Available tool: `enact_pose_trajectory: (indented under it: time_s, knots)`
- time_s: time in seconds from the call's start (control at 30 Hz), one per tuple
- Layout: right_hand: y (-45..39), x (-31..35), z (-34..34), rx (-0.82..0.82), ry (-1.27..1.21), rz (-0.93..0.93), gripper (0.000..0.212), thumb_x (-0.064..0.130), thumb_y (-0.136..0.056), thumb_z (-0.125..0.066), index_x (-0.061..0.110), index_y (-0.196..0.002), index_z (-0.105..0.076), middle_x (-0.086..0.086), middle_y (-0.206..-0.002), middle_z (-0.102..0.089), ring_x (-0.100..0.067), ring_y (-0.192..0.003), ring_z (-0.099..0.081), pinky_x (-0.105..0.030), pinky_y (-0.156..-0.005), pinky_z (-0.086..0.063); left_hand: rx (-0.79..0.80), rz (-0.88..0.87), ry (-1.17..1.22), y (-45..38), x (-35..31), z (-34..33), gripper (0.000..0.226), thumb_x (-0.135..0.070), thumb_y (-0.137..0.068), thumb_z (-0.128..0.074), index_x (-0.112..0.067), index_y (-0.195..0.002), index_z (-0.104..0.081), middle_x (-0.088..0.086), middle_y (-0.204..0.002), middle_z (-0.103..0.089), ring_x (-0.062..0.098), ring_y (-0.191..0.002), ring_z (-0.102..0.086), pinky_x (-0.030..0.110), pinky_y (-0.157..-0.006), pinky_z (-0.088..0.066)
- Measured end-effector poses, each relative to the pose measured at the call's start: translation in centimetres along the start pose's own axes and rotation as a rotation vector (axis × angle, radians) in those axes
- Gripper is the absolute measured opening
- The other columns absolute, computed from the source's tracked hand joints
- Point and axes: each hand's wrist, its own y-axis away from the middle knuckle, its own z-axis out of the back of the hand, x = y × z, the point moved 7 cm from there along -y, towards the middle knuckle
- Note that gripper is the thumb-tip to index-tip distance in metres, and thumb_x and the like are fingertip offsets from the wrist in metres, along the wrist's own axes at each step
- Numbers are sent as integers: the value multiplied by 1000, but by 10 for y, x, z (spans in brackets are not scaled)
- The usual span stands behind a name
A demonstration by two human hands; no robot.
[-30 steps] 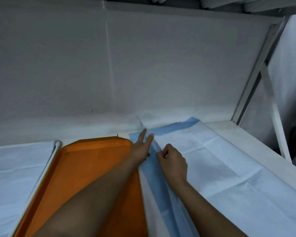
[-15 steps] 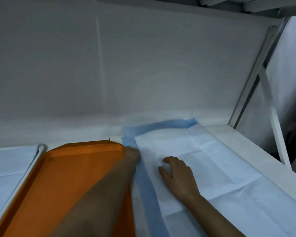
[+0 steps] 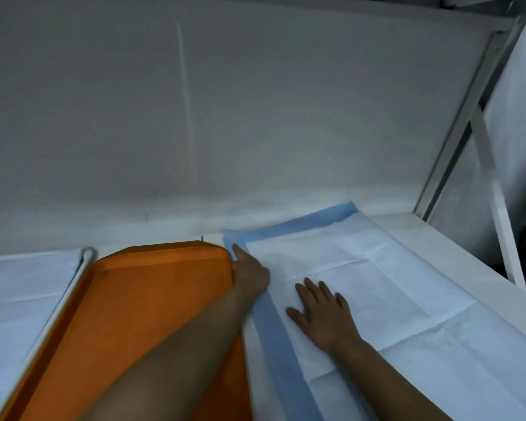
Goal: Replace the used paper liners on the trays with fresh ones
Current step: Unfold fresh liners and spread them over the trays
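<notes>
Blue-edged liner (image 3: 377, 287) flat beside orange tray (image 3: 152, 299)

Plain pale grey wall (image 3: 255, 117) fills the far side, with a faint vertical seam left of centre. White shelf surface (image 3: 438, 238) runs along its foot. At right, a white metal upright (image 3: 456, 129) and a slanting brace (image 3: 495, 202) frame the shelving. Underside of an upper shelf (image 3: 407, 1) shows at top. Light dim, bluish.
</notes>
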Motion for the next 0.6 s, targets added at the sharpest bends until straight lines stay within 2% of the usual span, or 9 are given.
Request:
enact_pose_trajectory:
  time_s: [0.1, 0.17, 0.2, 0.3, 0.37, 0.43, 0.5, 0.57, 0.6]
  knots:
    - [4, -2, -2, -15, 23, -7, 135, 82, -36, 40, 32, -151, -10, 8, -160, -1, -16, -148, 1, -42, -118, -4, 19, -95, -38, 24, -7, 1, 76, -11, -99, -40, -6, -147, 19, 26, -155, 11, 39, -144, -10, 33, -114, -24]
    - [7, -5, -2, -30, 32, -21, 133, 81, -38, 41, 33, -151, -9, 8, -160, 0, -16, -148, 2, -41, -118, -3, 60, -146, -66, 18, -3, -10, 79, -13, -96, -44, -10, -150, 13, 24, -152, 26, 39, -145, -8, 33, -115, -24]
    - [8, -7, -3, -37, 37, -29, 132, 81, -39, 41, 33, -151, -9, 9, -160, 0, -16, -148, 2, -41, -118, -3, 92, -155, -166, 16, 0, -17, 78, -17, -94, -46, -11, -152, 7, 20, -152, 30, 38, -145, -1, 38, -118, -19]
    - [9, -13, -4, -62, 59, -58, 130, 77, -40, 45, 35, -151, -6, 9, -160, 2, -15, -148, 3, -41, -118, -2, 56, -323, -419, 27, -5, -28, 72, -34, -93, -45, -7, -151, -11, 12, -155, 28, 33, -144, 22, 46, -119, 3]
    - [10, -18, -5, -70, 75, -81, 130, 74, -39, 48, 35, -151, -6, 9, -160, 2, -15, -148, 4, -41, -118, -1, 84, -438, -535, 32, -8, -44, 71, -47, -96, -33, -9, -152, -11, 9, -158, 20, 28, -144, 22, 46, -117, 10]
    - [11, -25, -4, -70, 81, -120, 130, 73, -39, 49, 35, -151, -6, 9, -160, 2, -16, -148, 4, -41, -118, -1, 182, -462, -550, 35, -1, -64, 72, -58, -96, -23, -19, -153, -3, 8, -159, 16, 26, -145, 20, 46, -117, 13]
    - [17, -37, -1, -65, 41, -178, 115, 80, -55, 35, 34, -151, -7, 9, -160, 1, -16, -148, 4, -42, -118, -1, 223, -464, -518, 40, 5, -78, 76, -66, -92, -22, -27, -153, 2, 8, -158, 19, 28, -145, 21, 44, -118, 13]
    - [23, -57, 5, -65, 16, -245, 79, 74, -84, 0, 34, -152, -8, 9, -160, 2, -17, -148, 4, -43, -119, 0, 200, -485, -522, 42, 9, -81, 83, -72, -89, -24, -29, -152, 6, 9, -157, 23, 29, -144, 23, 44, -118, 12]
    - [30, -75, 8, -52, 18, -297, 70, 67, -91, -12, 34, -152, -8, 9, -160, 2, -18, -148, 5, -44, -119, 0, 193, -507, -530, 44, 9, -84, 85, -73, -87, -25, -29, -152, 8, 10, -156, 24, 29, -144, 24, 43, -118, 11]
